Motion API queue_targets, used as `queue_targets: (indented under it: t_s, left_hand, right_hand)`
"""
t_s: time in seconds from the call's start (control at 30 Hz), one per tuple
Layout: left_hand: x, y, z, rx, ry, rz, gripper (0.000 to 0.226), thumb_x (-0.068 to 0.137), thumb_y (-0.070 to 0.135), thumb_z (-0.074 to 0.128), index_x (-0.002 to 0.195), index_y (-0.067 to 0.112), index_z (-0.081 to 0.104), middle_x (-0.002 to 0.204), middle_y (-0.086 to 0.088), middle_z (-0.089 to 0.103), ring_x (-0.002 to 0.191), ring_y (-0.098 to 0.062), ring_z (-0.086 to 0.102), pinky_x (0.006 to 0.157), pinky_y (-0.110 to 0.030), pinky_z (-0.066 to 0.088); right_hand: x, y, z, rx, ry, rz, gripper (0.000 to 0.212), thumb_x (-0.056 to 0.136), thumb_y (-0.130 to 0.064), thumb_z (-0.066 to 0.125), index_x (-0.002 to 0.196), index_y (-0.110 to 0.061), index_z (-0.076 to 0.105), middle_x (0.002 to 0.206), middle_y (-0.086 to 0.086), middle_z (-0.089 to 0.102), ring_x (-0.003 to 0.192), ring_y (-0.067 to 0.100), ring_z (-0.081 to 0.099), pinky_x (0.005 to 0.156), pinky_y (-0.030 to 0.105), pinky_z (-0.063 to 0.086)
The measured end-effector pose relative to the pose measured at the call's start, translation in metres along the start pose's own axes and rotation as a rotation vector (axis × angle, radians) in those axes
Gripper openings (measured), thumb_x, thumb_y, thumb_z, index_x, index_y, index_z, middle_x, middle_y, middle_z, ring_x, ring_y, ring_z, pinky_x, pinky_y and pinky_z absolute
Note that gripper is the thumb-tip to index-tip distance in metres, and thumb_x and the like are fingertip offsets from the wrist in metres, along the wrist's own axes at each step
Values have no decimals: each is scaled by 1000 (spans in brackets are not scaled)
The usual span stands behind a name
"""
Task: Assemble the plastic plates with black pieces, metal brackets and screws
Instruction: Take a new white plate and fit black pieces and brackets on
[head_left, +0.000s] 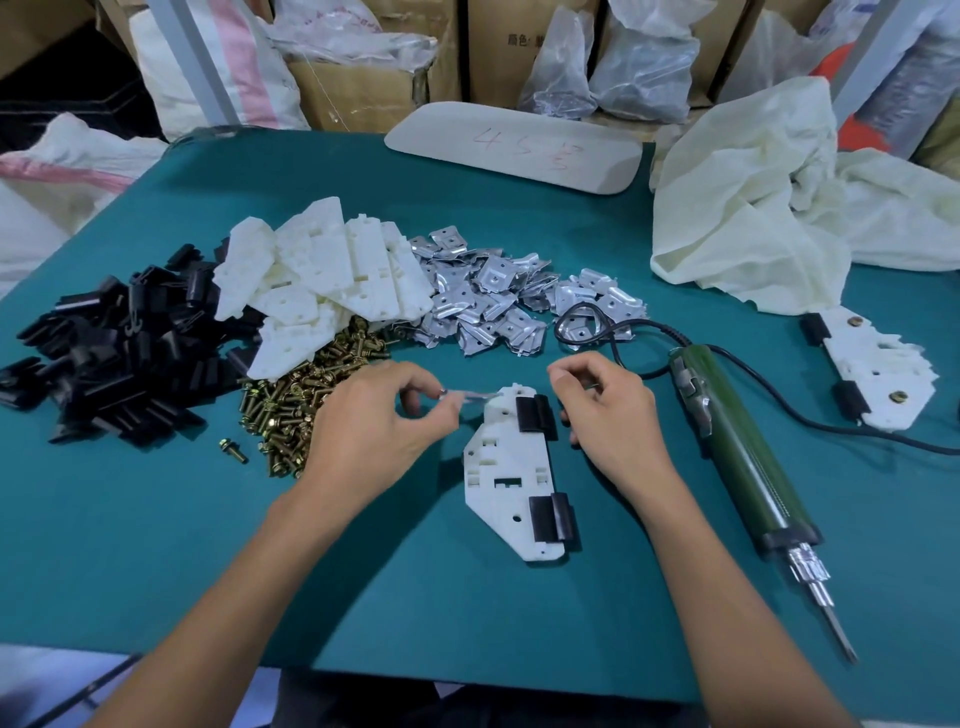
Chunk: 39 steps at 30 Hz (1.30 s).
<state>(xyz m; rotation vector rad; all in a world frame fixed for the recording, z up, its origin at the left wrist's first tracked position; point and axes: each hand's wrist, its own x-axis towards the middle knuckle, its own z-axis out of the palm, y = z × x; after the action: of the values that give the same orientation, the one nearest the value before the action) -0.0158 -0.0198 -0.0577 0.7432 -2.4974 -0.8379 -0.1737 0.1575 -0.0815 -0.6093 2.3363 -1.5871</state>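
A silvery metal bracket (470, 397) is being pinched by the left hand (363, 431) over the white plastic plate (498, 467) on the green table (363, 571), black rectangular pieces (535, 413) fitted, screws lacking; the curled right hand (613, 421)'s hold cannot be told.

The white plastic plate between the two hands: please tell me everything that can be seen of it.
The white plastic plate lies flat on the green table. It is moulded, irregular, with slots, small holes and ribs. Two black pieces are clipped on its right edge, one near each end. The left hand holds a blurred metal bracket at its far corner.
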Motion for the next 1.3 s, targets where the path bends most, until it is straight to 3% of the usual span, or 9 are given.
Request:
queue_targets:
  t_s: [0.07,0.13,0.2,0.3,0.4,0.6,0.73,0.97,1.3]
  left_hand:
    - [7,-2,-4,76,-64,-137,53,89,65,51,67,18,63,55,5,52,57,-16,52,53,-30,36]
    - [12,-4,-11,283,-84,-156,50,93,63,49,70,21,63,58,7,54,66,-22,58,55,-31,38]
    - [13,-5,-19,335,-45,-73,27,90,58,58,93,32,65,78,15,60,88,-18,57,65,-32,39]
    - [15,-4,-22,234,-195,-24,49,80,59,68,120,34,54,103,17,62,106,-13,47,80,-35,41]
    - [19,-4,-19,321,-352,64,67,80,48,73,138,31,42,129,15,60,120,-17,42,101,-37,35]
    - [28,-4,-28,260,-279,145,63,83,42,72,137,36,41,108,23,65,110,-9,39,88,-28,27]
    - [25,14,-25,69,-186,189,61,79,50,73,132,41,43,101,31,63,111,-4,43,95,-30,33]
    - [18,31,0,-33,-277,224,65,78,52,74,132,52,38,109,29,66,119,-5,48,104,-32,33]
    - [16,30,9,-9,-267,243,62,81,50,75,132,49,39,111,29,65,112,0,50,104,-35,33]
  right_hand:
    - [0,0,0,11,-1,-1,14,96,-31,64,85,-38,70,74,-19,67,63,6,58,73,47,61]
    - [0,0,0,8,-3,-7,14,96,-32,64,86,-40,69,75,-20,67,65,7,59,73,47,61]
    - [0,0,0,3,-5,-16,15,96,-31,64,85,-41,69,75,-20,68,65,6,60,74,45,61]
    - [0,1,0,-1,-7,-21,15,96,-31,64,85,-40,69,74,-20,68,62,4,58,71,40,59]
    - [0,1,0,-18,-19,-25,15,96,-32,64,85,-39,70,75,-21,68,62,2,59,70,35,57]
    - [0,1,-1,-26,-34,-20,14,97,-30,63,87,-36,71,79,-21,68,72,6,63,76,44,61]
    - [1,0,-1,-24,-42,-13,14,96,-28,63,88,-35,71,77,-22,68,71,5,62,74,40,60]
    - [-3,-5,-6,120,-79,104,14,98,-19,61,90,-24,71,71,0,71,50,16,61,47,27,53]
    - [-4,-6,-8,198,-165,182,19,98,-15,62,93,-20,79,75,-2,73,63,13,66,62,25,55]
